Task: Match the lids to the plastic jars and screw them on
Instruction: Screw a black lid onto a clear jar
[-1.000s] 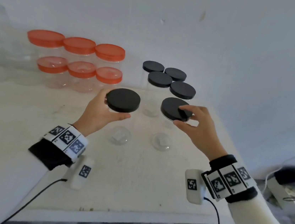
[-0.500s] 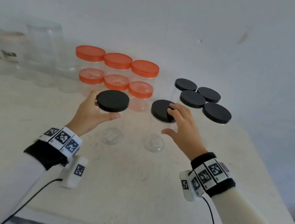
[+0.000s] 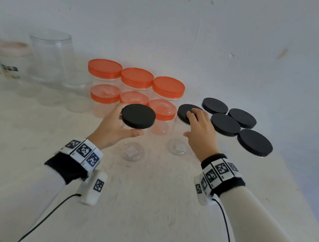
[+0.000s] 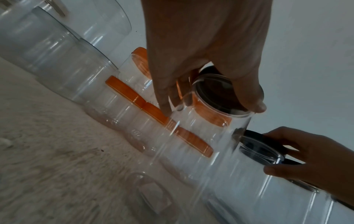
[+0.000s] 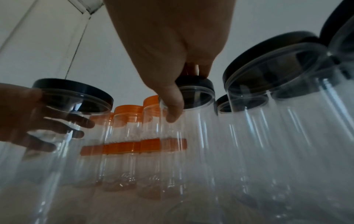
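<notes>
- Left hand (image 3: 113,127) grips a black-lidded clear jar (image 3: 138,116) at frame centre, fingers and thumb curled round the jar just under the lid.
- Right hand (image 3: 199,129) holds the neighbouring black-lidded jar (image 3: 185,112), fingertips on the lid, thumb on the jar wall.
- Orange-lidded jars (image 3: 136,78) behind; four more black-lidded jars (image 3: 224,123) to the right.

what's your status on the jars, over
Left hand grips a black lid on its jar. Right hand grips another black lid. Nothing in the way.

Six lidded jars (image 3: 134,89) stand left of four lidded jars (image 3: 234,122), behind both hands.
</notes>
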Available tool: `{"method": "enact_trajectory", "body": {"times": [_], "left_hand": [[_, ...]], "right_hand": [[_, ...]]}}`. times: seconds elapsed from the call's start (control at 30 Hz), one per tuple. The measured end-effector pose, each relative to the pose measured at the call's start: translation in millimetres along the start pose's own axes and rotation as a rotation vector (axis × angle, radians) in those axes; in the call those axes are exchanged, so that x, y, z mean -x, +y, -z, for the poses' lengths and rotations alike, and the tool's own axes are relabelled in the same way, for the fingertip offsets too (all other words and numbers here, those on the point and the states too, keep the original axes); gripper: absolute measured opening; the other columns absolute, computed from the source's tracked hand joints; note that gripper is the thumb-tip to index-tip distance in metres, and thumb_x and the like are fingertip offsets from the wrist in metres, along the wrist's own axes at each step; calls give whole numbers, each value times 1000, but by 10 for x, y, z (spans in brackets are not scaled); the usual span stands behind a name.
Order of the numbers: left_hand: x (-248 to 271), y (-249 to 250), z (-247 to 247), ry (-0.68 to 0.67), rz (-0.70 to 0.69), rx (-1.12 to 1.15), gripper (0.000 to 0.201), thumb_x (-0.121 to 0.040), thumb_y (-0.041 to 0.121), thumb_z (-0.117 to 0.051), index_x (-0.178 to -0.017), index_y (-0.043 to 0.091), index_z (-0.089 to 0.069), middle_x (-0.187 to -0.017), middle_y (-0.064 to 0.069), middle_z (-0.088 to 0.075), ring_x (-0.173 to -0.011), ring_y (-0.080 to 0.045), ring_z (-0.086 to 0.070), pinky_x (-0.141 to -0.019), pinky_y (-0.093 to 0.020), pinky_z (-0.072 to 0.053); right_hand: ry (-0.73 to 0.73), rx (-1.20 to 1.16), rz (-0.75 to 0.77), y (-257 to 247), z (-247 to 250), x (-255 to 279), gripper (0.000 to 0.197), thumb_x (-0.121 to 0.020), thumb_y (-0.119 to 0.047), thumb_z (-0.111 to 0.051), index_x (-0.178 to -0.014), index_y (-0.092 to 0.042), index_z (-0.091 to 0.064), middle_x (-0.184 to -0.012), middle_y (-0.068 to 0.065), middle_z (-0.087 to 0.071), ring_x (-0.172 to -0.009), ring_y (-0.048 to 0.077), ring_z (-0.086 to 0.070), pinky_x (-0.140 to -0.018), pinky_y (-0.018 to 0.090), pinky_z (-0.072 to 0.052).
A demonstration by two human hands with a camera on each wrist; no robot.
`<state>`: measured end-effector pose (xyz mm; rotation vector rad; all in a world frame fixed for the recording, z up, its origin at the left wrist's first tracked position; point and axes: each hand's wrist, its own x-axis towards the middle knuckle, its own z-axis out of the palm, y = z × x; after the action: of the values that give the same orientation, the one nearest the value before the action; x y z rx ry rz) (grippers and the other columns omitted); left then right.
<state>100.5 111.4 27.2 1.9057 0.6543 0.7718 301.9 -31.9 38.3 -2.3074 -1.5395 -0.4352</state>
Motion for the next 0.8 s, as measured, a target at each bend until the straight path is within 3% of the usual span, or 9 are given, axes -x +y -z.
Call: {"method": "enact_trajectory", "body": {"times": [0.13, 0.27, 0.47, 0.57, 0.73, 0.8], "left_hand": [[-62, -36, 18, -29, -4, 15, 67, -68, 16, -82, -120, 26, -41, -108, 24, -48, -94, 13, -47, -70, -5, -40], [-128, -71, 60, -92, -13, 44, 68, -67, 14, -82, -120, 27, -42, -111, 21, -51, -90, 25, -47, -70, -1, -41], [-215, -114, 87, -148, 5, 81, 72, -65, 17, -83, -124, 29, -43, -117, 18, -53, -110, 5, -47, -80, -18, -43], [-248, -128, 88, -169, 3, 96, 78, -60, 23, -87, -123, 31, -42, -118, 17, -53, -112, 2, -47, -81, -20, -43], [-277, -140, 68, -202, 5, 98, 88, -49, 43, -86, -125, 34, -42, -119, 21, -52, -113, 3, -47, -83, -21, -45], [-284, -106, 8, -233, -2, 103, 92, -48, 47, -86, -127, 33, -41, -118, 23, -52, -112, 6, -48, -84, -21, -45]], "right_hand": [[4, 24, -28, -9, -61, -129, 60, -65, 7, -77, -119, 9, -53, -122, 24, -55, -112, 41, -51, -90, 44, -46], [0, 40, -49, -22, -98, -220, 59, -73, 5, -72, -126, 8, -48, -130, 23, -49, -121, 39, -44, -99, 42, -39], [-11, 77, -88, -27, -129, -327, 55, -78, 4, -67, -128, 7, -45, -134, 20, -45, -126, 36, -39, -108, 38, -30], [-4, 92, -94, -34, -144, -359, 55, -78, 5, -66, -128, 7, -45, -134, 22, -45, -126, 36, -38, -110, 39, -27], [-53, 174, -128, -29, -81, -343, 70, -84, -21, -67, -141, -2, -32, -149, 14, -29, -139, 28, -23, -116, 42, -7], [-13, 176, -158, -17, 0, -278, 67, -85, -26, -65, -141, -5, -33, -149, 11, -29, -140, 26, -23, -116, 44, -6]]}}
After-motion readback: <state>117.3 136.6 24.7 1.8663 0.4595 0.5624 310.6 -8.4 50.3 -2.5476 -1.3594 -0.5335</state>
